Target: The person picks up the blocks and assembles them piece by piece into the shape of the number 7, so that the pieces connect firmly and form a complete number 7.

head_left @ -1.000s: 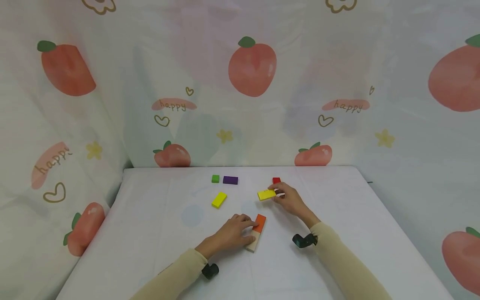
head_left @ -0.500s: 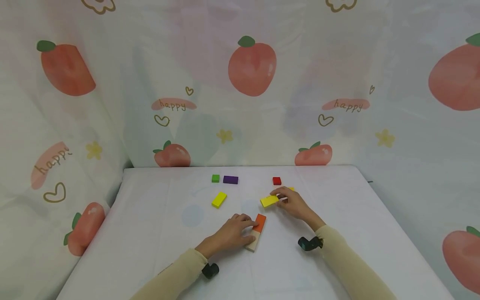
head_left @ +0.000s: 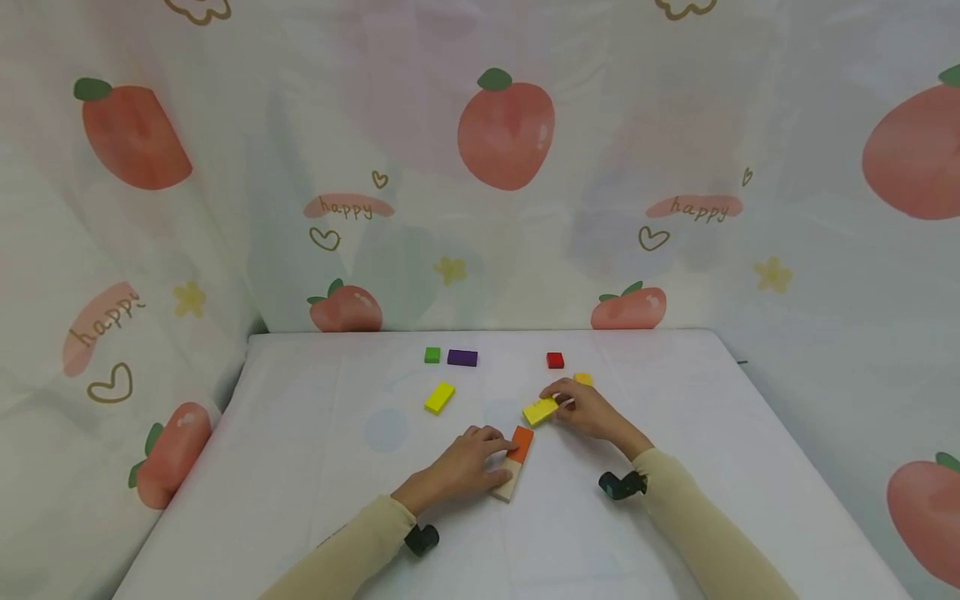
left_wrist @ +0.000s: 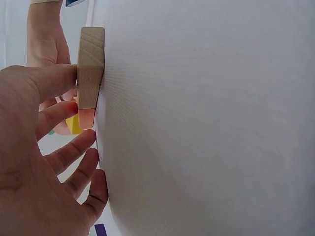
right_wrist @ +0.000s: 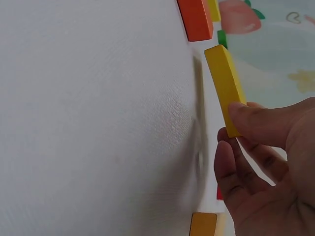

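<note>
In the head view my right hand (head_left: pixel 588 410) pinches a yellow rectangular block (head_left: pixel 538 412) between thumb and fingers. The right wrist view has this yellow block (right_wrist: pixel 224 83) tilted above the white cloth, with a gap to the orange block (right_wrist: pixel 196 19). My left hand (head_left: pixel 461 462) touches two blocks laid end to end on the table, the orange block (head_left: pixel 522 440) and a plain wooden block (head_left: pixel 507 483). Its thumb rests on the wooden block (left_wrist: pixel 91 69) and its index fingertip on the orange block (left_wrist: pixel 86 118); the other fingertips rest along the cloth.
Toward the table's back lie a green block (head_left: pixel 432 355), a purple block (head_left: pixel 462 358) and a red block (head_left: pixel 555 360). Another yellow block (head_left: pixel 439 398) lies left of centre. An amber-yellow block (head_left: pixel 582 378), partly hidden, sits behind my right hand. A patterned curtain (head_left: pixel 502 250) hangs behind.
My right hand has brought the yellow block toward me and closer to the orange block's far end. The amber-yellow block behind that hand has come into view. The left hand stays put.
</note>
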Tool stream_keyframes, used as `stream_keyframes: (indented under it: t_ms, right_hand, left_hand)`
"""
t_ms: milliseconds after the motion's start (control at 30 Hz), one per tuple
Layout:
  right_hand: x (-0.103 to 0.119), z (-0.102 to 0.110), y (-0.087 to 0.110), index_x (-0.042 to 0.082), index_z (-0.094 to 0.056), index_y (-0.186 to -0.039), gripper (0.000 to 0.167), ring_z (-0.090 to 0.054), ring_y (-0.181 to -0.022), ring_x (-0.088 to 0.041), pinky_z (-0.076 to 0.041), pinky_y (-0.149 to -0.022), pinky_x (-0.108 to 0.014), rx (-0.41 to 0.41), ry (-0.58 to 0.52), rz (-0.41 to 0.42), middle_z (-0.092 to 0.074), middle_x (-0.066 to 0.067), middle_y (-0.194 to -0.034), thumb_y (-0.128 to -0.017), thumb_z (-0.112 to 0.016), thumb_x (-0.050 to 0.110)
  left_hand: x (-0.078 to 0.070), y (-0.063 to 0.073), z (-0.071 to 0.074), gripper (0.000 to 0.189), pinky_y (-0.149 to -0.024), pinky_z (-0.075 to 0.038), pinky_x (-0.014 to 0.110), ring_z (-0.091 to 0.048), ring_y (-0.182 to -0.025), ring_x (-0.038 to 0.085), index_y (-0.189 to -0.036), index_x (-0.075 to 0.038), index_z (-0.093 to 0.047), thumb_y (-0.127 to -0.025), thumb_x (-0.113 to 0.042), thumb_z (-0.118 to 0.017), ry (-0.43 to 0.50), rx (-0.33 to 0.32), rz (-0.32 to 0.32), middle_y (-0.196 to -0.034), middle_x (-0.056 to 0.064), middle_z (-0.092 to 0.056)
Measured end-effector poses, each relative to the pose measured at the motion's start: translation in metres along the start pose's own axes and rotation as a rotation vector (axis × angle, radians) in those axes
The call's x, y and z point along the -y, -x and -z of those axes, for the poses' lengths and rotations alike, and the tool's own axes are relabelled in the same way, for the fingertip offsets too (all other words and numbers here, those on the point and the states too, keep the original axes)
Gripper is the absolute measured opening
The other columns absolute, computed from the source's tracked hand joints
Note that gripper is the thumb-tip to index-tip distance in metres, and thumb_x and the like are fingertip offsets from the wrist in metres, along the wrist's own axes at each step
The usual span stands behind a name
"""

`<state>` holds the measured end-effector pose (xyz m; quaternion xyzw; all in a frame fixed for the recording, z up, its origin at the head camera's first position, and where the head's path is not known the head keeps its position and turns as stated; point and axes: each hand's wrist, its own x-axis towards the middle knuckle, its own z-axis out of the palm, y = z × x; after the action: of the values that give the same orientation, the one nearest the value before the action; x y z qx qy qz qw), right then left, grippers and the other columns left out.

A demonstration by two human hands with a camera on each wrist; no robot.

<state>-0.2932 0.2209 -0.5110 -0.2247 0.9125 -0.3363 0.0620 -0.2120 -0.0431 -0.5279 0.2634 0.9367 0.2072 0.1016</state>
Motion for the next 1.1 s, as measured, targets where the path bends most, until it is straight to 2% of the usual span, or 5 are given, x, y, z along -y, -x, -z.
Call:
stream_keyframes:
  t_ms: [267, 533, 700, 900, 1100]
  right_hand:
    - [0.001, 0.003, 0.000, 0.011, -0.066, -0.116, 0.031, -0.061, -0.108, -0.029, -0.052, -0.096, -0.048, 0.044, 0.035, 0.021, -0.062, -0.009, -0.121, -0.090, -0.062, -0.004]
    - [-0.004, 0.000, -0.002, 0.009, -0.065, -0.117, 0.030, -0.057, -0.104, -0.024, -0.051, -0.097, -0.046, 0.080, 0.016, 0.078, -0.064, -0.008, -0.118, -0.090, -0.062, -0.003]
    - [-0.005, -0.004, -0.003, 0.011, -0.065, -0.119, 0.030, -0.057, -0.103, -0.022, -0.051, -0.096, -0.045, 0.082, 0.021, 0.082, -0.064, -0.007, -0.119, -0.091, -0.062, -0.001]
    - [-0.002, -0.007, -0.003, 0.011, -0.066, -0.119, 0.028, -0.057, -0.103, -0.022, -0.051, -0.095, -0.044, 0.076, 0.009, 0.036, -0.065, -0.007, -0.119, -0.091, -0.066, 0.007]
    - [0.003, -0.014, -0.005, 0.013, -0.067, -0.117, 0.026, -0.058, -0.102, -0.020, -0.050, -0.095, -0.042, 0.031, 0.002, -0.081, -0.066, -0.004, -0.116, -0.091, -0.070, 0.019]
  left_hand:
    - [0.000, -0.001, 0.001, 0.046, -0.104, -0.046, 0.039, -0.048, -0.121, 0.018, -0.139, -0.034, -0.055, -0.094, -0.041, -0.064, 0.001, -0.004, -0.001, -0.136, -0.002, -0.054]
    - [0.000, -0.001, 0.001, 0.046, -0.104, -0.046, 0.039, -0.048, -0.121, 0.018, -0.139, -0.033, -0.055, -0.094, -0.041, -0.064, 0.002, 0.000, -0.001, -0.136, -0.002, -0.055]
    - [-0.001, 0.001, 0.002, 0.046, -0.103, -0.046, 0.037, -0.048, -0.120, 0.017, -0.139, -0.035, -0.055, -0.094, -0.042, -0.064, 0.003, 0.004, 0.002, -0.135, -0.003, -0.055]
    - [-0.002, 0.001, 0.001, 0.045, -0.103, -0.045, 0.037, -0.048, -0.120, 0.016, -0.138, -0.034, -0.056, -0.094, -0.042, -0.064, -0.008, 0.000, 0.003, -0.134, -0.004, -0.055]
    - [-0.002, 0.001, 0.002, 0.045, -0.104, -0.045, 0.038, -0.048, -0.120, 0.017, -0.138, -0.034, -0.056, -0.094, -0.042, -0.063, -0.009, -0.003, -0.002, -0.135, -0.004, -0.055]
